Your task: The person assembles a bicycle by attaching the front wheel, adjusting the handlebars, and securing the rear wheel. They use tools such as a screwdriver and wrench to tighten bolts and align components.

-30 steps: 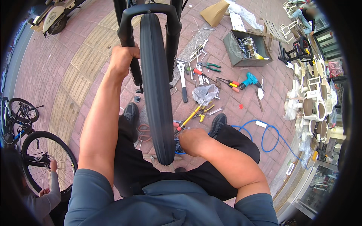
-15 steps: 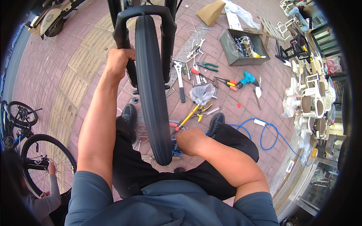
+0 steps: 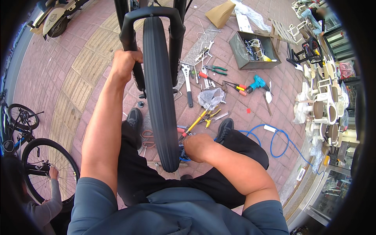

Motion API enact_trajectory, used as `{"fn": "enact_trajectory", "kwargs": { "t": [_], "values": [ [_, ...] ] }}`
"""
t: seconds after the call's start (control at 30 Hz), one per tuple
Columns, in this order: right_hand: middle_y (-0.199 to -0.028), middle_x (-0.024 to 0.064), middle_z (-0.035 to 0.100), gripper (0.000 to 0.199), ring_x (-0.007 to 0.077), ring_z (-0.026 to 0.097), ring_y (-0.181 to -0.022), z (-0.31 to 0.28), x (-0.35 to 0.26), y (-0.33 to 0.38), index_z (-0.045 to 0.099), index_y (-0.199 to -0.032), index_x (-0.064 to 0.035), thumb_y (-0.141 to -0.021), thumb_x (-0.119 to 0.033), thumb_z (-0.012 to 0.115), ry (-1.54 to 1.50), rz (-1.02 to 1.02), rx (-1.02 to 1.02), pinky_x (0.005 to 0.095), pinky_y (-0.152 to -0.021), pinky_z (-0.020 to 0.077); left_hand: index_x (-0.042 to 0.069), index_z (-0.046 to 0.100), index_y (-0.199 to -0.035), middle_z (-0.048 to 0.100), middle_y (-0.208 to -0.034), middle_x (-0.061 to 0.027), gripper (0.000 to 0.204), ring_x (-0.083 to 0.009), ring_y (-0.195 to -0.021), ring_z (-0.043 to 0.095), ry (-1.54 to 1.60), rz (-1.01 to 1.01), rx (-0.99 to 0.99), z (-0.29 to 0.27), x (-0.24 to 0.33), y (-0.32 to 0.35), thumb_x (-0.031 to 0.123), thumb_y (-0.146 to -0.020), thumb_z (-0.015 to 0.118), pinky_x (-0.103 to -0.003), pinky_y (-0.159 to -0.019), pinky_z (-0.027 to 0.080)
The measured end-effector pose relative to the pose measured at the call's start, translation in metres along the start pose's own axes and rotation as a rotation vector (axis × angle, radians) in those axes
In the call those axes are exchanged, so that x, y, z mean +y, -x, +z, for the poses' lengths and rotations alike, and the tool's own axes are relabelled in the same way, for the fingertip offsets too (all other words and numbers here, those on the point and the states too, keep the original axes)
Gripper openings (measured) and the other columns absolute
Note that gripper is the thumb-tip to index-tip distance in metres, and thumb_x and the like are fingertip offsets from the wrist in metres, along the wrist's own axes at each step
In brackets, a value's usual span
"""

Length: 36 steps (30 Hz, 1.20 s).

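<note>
Seen from above: black tyre (image 3: 159, 98) upright between the knees, held in a black fork (image 3: 129, 37), standing on red paving (image 3: 90, 58). Left hand (image 3: 124, 64) wrapped round the left fork leg, fingers closed on it. Right hand (image 3: 196, 145) low against the right side of the tyre, near the hub; fingers hidden behind the knuckles, so cannot tell whether pinching anything. Black shoes either side of the tyre, left shoe (image 3: 135, 117) and right shoe (image 3: 224, 128). Tools scattered on the ground to the right: spanner (image 3: 188, 86), yellow-handled pliers (image 3: 196, 122) just beside the right hand, green-handled pliers (image 3: 217, 70), teal drill (image 3: 256, 83), clear bag (image 3: 210, 98). Further off, open metal box (image 3: 239, 53) of parts and a blue hose (image 3: 274, 137) coiled by the right knee. At lower left, another person's hand (image 3: 53, 172) on a bicycle wheel (image 3: 43, 164).
</note>
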State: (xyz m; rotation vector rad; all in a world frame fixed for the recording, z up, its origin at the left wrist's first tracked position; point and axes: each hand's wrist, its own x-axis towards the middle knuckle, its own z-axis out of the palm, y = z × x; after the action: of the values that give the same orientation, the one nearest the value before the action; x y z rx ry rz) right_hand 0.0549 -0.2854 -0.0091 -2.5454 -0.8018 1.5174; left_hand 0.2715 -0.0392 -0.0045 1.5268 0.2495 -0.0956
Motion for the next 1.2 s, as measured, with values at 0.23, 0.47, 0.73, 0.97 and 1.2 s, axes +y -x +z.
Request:
{"fn": "enact_trajectory", "kwargs": {
  "t": [0.23, 0.47, 0.73, 0.97, 1.2],
  "values": [
    [-0.114, 0.0179, 0.075, 0.03, 0.0326, 0.073, -0.106, -0.001, -0.0005, 0.0001, 0.078, -0.109, -0.0047, -0.079, -0.007, 0.074, -0.006, 0.008, -0.008, 0.0418, -0.084, 0.0588, 0.0, 0.066, -0.074, 0.062, -0.073, -0.0053, 0.011, -0.0186, -0.069, 0.058, -0.016, 0.0, -0.005, -0.0006, 0.002, 0.0023, 0.0, -0.063, 0.067, -0.032, -0.068, 0.045],
    [-0.115, 0.0174, 0.075, 0.029, 0.0323, 0.073, -0.107, -0.0037, -0.0019, 0.0019, 0.078, -0.109, -0.0048, -0.081, -0.008, 0.072, 0.008, 0.001, -0.018, 0.0419, -0.085, 0.0585, 0.0, 0.066, -0.074, 0.062, -0.073, -0.0052, 0.01, -0.0185, -0.068, 0.057, -0.016, -0.01, 0.008, 0.0001, 0.0019, 0.0025, 0.0, -0.064, 0.067, -0.032, -0.068, 0.045],
    [-0.117, 0.0168, 0.074, 0.028, 0.0316, 0.073, -0.108, -0.0043, -0.0029, 0.002, 0.077, -0.111, -0.0055, -0.085, -0.01, 0.069, 0.007, 0.009, -0.025, 0.0417, -0.086, 0.0581, 0.0, 0.066, -0.074, 0.062, -0.073, -0.0057, 0.01, -0.0187, -0.069, 0.058, -0.03, -0.006, 0.004, 0.0005, 0.0032, 0.0052, 0.001, -0.064, 0.067, -0.032, -0.07, 0.045],
    [-0.117, 0.0169, 0.074, 0.028, 0.0324, 0.072, -0.108, -0.0033, -0.0034, 0.0015, 0.077, -0.111, -0.0053, -0.086, -0.011, 0.067, 0.014, -0.011, -0.018, 0.042, -0.086, 0.058, -0.001, 0.066, -0.074, 0.063, -0.073, -0.0068, 0.01, -0.0192, -0.07, 0.058, -0.035, -0.004, 0.004, 0.0009, 0.0051, 0.0059, 0.002, -0.064, 0.066, -0.032, -0.07, 0.045],
    [-0.115, 0.017, 0.075, 0.027, 0.0328, 0.073, -0.105, 0.0034, -0.003, -0.0026, 0.078, -0.11, -0.0048, -0.085, -0.011, 0.068, 0.035, -0.022, 0.003, 0.0423, -0.084, 0.0586, -0.001, 0.066, -0.074, 0.063, -0.073, -0.0066, 0.011, -0.0192, -0.07, 0.058, -0.065, -0.008, 0.011, 0.0003, 0.0039, 0.0057, 0.002, -0.064, 0.067, -0.033, -0.071, 0.045]
  ]
}}
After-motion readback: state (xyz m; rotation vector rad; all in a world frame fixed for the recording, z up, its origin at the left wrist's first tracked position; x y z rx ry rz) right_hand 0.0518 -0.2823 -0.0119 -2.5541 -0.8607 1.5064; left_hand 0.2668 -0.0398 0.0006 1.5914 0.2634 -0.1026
